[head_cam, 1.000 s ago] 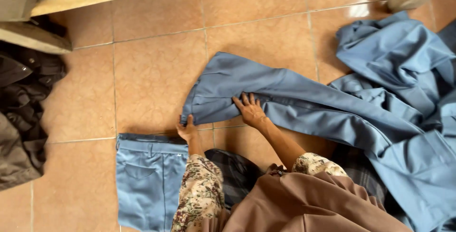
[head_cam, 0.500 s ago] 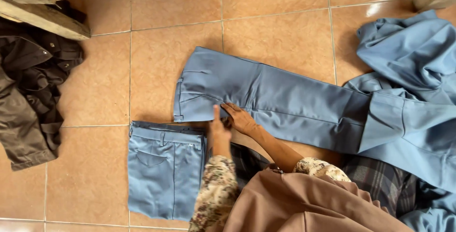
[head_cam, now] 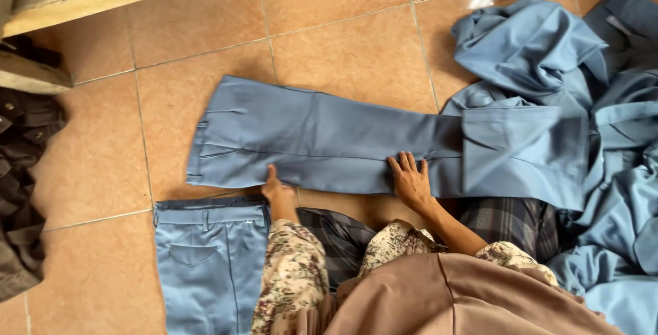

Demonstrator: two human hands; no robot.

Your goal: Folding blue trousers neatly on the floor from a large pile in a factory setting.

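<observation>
Blue cloth trousers [head_cam: 322,139] are laid flat on the orange tiled floor [head_cam: 343,40], pressed along the near edge by the left hand [head_cam: 276,191] and right hand [head_cam: 409,181], fingers open, nothing gripped.

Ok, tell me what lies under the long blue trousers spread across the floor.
Under the long blue trousers the orange tiled floor shows all around. Their far leg end overlaps the blue clothing pile. Both the left hand and right hand press on top. Anything beneath the fabric is covered.

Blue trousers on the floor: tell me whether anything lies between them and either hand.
Nothing visible does. The left hand and right hand both rest flat on the near edge of the blue trousers.
</observation>
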